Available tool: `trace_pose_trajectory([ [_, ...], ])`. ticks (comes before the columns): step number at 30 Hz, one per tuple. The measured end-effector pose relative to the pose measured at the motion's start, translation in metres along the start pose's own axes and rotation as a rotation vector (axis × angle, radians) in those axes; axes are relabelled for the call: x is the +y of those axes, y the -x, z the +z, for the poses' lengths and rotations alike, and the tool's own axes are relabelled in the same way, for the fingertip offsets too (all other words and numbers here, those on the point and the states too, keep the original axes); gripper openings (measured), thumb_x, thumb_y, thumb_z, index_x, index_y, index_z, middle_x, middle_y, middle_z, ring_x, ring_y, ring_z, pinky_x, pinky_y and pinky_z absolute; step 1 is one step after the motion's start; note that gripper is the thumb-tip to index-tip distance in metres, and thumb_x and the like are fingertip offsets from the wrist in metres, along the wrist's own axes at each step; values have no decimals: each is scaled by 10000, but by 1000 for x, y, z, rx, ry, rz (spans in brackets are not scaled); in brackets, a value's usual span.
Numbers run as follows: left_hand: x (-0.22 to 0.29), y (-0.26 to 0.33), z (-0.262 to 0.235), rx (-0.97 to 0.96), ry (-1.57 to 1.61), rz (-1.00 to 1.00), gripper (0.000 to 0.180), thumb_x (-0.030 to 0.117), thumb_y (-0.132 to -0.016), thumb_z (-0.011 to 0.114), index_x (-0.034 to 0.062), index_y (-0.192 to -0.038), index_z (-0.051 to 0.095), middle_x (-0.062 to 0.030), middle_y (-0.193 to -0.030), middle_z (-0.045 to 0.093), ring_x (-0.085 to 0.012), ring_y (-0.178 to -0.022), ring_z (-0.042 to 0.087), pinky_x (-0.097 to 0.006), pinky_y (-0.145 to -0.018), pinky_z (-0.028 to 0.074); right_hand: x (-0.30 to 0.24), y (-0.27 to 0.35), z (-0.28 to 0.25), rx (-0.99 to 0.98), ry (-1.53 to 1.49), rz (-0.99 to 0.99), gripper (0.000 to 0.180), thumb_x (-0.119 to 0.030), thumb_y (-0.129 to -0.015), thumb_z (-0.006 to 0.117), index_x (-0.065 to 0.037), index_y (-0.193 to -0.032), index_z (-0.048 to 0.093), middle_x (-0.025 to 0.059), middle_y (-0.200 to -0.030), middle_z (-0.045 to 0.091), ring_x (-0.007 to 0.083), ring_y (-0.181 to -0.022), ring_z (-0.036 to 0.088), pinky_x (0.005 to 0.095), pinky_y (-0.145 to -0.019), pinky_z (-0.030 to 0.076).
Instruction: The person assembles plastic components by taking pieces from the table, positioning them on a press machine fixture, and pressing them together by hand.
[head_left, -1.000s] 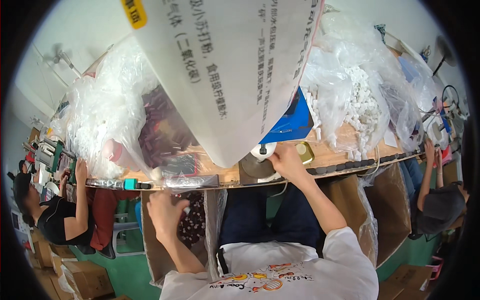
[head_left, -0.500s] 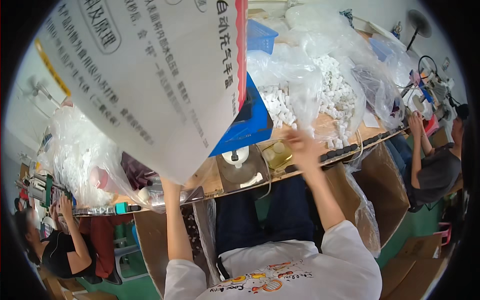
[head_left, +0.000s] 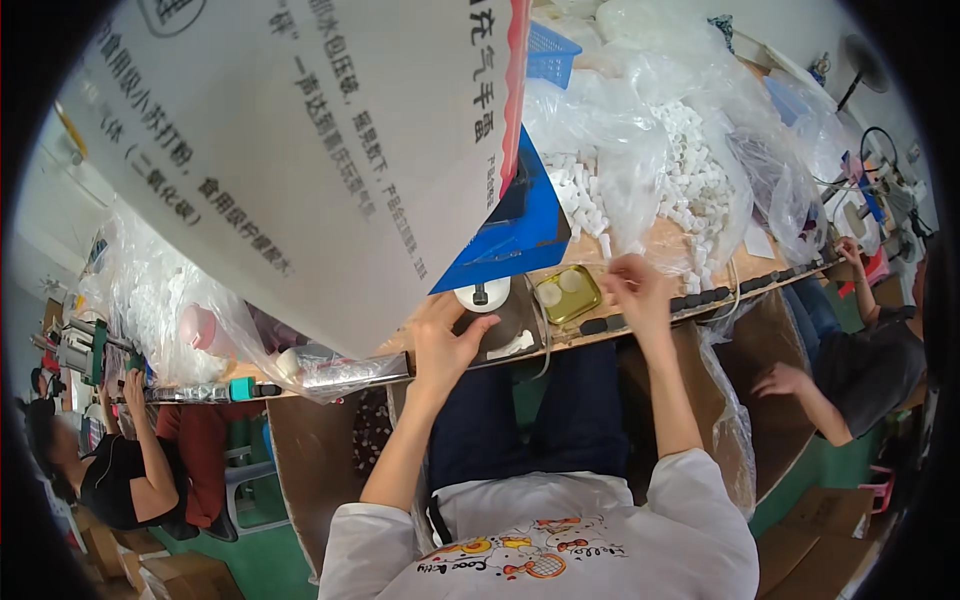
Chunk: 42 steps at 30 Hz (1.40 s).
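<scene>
Flatly, left hand (head_left: 445,345) rests beside upright round press (head_left: 482,295).

A small dark press base (head_left: 497,322) with a round white top sits upright at the bench edge.

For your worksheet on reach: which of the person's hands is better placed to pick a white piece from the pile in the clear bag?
Probably the right hand: it is beside the white pieces, nearer than the left hand.

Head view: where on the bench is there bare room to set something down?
Little. A bare wood strip lies beyond the right hand, between the gold tray and the clear bags of white parts. The left hand covers the dark fixture; elsewhere the bench is crowded.
</scene>
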<state>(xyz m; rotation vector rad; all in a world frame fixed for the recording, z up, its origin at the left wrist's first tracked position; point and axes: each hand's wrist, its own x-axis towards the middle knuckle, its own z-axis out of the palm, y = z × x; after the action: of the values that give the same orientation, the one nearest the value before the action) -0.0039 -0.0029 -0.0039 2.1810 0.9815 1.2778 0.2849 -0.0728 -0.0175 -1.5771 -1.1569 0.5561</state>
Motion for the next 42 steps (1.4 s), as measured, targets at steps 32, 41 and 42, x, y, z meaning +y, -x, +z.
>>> trace_pose_trajectory([
  [32, -2, 14, 18, 56, 98, -207, 257, 39, -757, 808, 1, -1001, 738, -167, -955, 736, -378, -1046, 671, -426, -968, 510, -48, 14, 117, -19, 82, -982, 166, 27, -793, 691, -12, -949, 732, 135, -999, 743, 270, -905, 723, 378, -825, 562],
  [41, 3, 22, 7, 0, 150, -272, 510, 77, -753, 839, -11, -1227, 676, -197, -1114, 721, -321, -1060, 687, -371, -920, 516, 21, -62, 15, 275, 672, -302, 204, -82, -818, 747, -24, -1002, 681, 148, -866, 692, 361, -909, 650, 440, -782, 523],
  [42, 9, 15, 8, -23, 75, -246, 476, 92, -764, 836, -1, -1208, 691, -194, -1105, 724, -312, -1022, 697, -369, -907, 521, 29, -66, 11, 164, 851, -266, 196, -82, -820, 746, -26, -987, 660, 157, -843, 676, 370, -908, 633, 449, -777, 511],
])
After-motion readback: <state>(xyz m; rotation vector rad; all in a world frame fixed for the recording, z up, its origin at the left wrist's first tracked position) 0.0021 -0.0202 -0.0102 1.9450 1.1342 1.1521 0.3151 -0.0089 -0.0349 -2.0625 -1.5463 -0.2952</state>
